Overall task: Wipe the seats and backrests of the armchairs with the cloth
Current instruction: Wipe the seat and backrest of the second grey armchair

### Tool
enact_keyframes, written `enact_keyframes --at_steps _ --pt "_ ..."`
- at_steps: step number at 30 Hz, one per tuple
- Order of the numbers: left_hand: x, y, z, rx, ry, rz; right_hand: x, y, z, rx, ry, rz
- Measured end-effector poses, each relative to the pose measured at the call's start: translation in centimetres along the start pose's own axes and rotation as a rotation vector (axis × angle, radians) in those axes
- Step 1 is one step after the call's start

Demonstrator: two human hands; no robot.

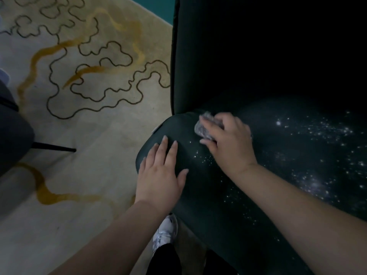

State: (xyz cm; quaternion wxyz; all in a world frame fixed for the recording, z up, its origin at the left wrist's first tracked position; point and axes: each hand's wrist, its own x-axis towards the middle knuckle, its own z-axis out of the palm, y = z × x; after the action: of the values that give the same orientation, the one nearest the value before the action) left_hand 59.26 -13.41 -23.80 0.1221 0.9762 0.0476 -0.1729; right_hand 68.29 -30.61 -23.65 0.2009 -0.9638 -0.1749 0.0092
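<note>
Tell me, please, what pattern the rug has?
Cream rug with dark squiggly outlines and mustard-yellow streaks, seen in the head view.

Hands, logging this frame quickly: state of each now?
Left hand: open, flat on the dark green armchair seat.
Right hand: holding crumpled grey cloth.

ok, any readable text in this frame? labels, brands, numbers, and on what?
None readable.
The small pale tag at the left edge of the dark green upholstered armchair seat: too small and blurred to show any print.
The white sneaker on the floor: no legible brand.
The crumpled grey cloth and the cream carpet with dark squiggle lines: pattern only, no lettering.
</note>
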Motion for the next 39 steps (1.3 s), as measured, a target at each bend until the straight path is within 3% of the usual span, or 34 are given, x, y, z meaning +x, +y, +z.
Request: enact_keyframes --at_steps 4,8,10,13,16,21,24,28,31,37,39 --pt "0.1 -0.2 0.3 -0.021 0.019 0.013 -4.5 2.4 -1.0 -0.041 -0.005 -0.14" --pt "0.0 -0.4 0.6 -0.057 0.036 0.023 -1.3 2.6 -0.5 0.041 0.117 0.143" --pt "0.0 -0.4 0.6 -0.075 0.047 0.03 1.0 0.3 0.8 0.082 0.126 0.186" --pt "0.0 -0.7 0.3 -0.068 0.057 0.042 0.4 -2.5 1.9 0.058 0.011 -0.045" --pt "-0.1 -1.1 0.2 -0.045 0.054 0.055 -3.1 -1.1 1.1 0.009 -0.041 -0.209" --pt "-0.2 -0.8 0.2 -0.053 0.054 0.043 -2.4 3.1 -0.8 -0.011 0.139 0.04" --pt "-0.2 -0.5 0.4 -0.059 0.055 0.031 0.4 1.1 0.3 0.014 0.132 0.187" --pt "-0.6 -0.4 0.3 -0.047 0.041 0.067 -3.3 -2.0 1.3 -0.002 0.017 -0.11" --pt "-1.0 -0.7 0.3 -0.04 0.028 0.092 -7.5 0.3 0.1 -0.013 0.026 -0.169" --pt "-1.2 0.0 0.8 -0.082 0.045 0.056 -2.9 2.1 -0.4 0.074 0.196 0.209" --pt "-1.1 0.2 0.8 -0.09 0.042 0.038 -3.3 -0.4 0.3 0.094 0.157 0.174"
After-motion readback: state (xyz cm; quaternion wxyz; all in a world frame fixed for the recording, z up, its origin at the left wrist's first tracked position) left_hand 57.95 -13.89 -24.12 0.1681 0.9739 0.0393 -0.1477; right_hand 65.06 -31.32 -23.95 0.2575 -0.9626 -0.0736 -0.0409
